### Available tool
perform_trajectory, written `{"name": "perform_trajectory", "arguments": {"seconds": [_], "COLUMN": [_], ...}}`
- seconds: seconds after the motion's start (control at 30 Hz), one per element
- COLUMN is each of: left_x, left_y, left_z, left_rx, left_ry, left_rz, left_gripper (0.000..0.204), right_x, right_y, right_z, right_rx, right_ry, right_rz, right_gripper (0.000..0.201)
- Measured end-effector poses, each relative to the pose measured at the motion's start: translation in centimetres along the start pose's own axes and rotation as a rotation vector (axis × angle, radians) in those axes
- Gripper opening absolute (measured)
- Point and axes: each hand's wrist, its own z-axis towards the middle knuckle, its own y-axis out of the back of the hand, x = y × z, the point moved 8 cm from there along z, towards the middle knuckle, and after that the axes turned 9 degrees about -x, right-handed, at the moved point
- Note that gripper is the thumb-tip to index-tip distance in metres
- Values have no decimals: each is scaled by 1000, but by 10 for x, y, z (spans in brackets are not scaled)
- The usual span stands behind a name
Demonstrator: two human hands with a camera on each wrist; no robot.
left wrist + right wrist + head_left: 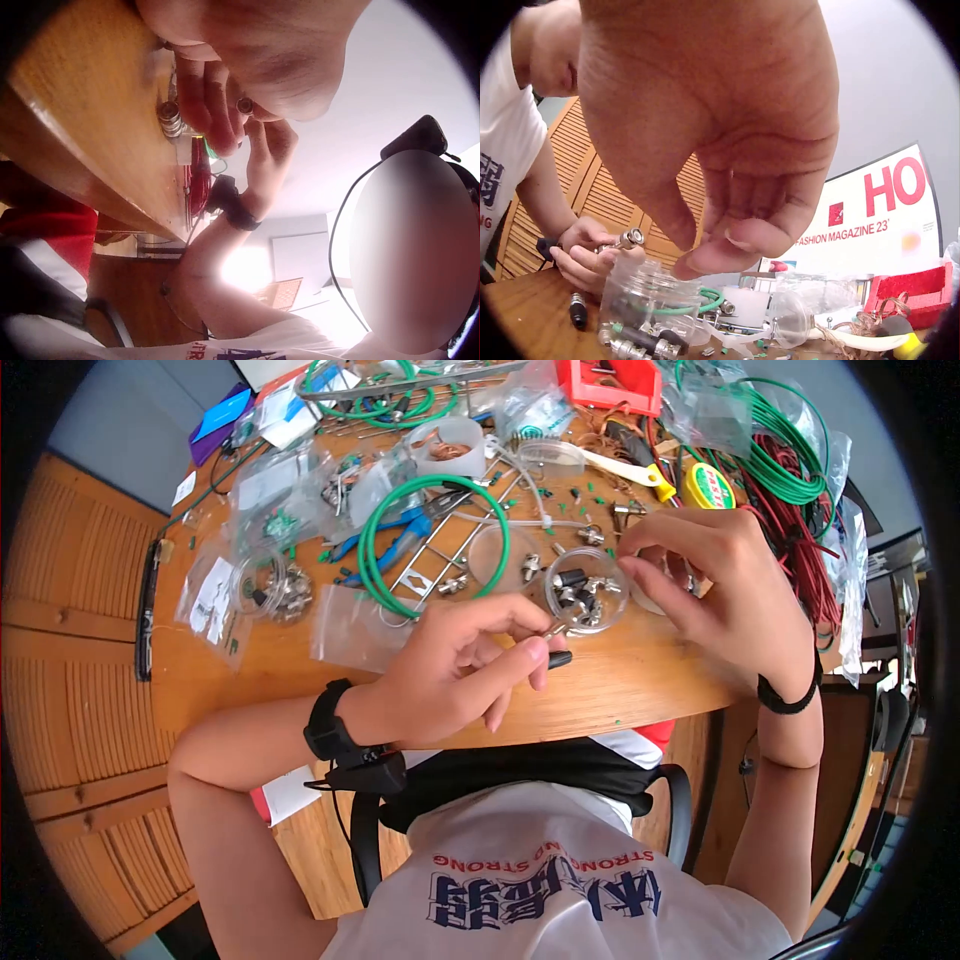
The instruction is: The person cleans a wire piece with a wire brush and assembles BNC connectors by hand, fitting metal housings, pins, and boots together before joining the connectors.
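Note:
My left hand pinches a small metal connector between thumb and fingers; its round end faces outward in the right wrist view. A black-sleeved piece lies on the wood near that hand. Right of the left hand stands a clear round jar holding black and metal connectors. My right hand hovers beside the jar's right side, fingers bent, with a gap between thumb and index finger; nothing shows in its grasp.
Behind the jar lie a green cable coil, blue-handled pliers, a clear lid and loose connectors. Farther back are a red bin, a yellow-green tape roll and red cables. Plastic bags cover the left side.

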Motion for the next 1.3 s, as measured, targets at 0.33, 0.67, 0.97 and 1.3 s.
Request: {"name": "perform_trajectory", "arguments": {"seconds": [0.33,0.67,0.97,1.3], "left_x": [4,5,-4,-2], "left_y": [2,11,3,0], "left_z": [1,0,1,2], "left_rx": [-12,-81,-48,-21], "left_ry": [-16,44,-116,-43], "left_rz": [-25,49,-43,-69], "left_gripper": [20,26,24,19], "right_x": [12,136,229,177], "right_y": [-14,-75,-113,-83], "right_z": [-3,-22,-72,-60], "right_rx": [76,247,1230,634], "right_ry": [-15,110,-522,265], "right_rz": [-17,1765,2209,1008], "right_gripper": [14,94,54,26]}}
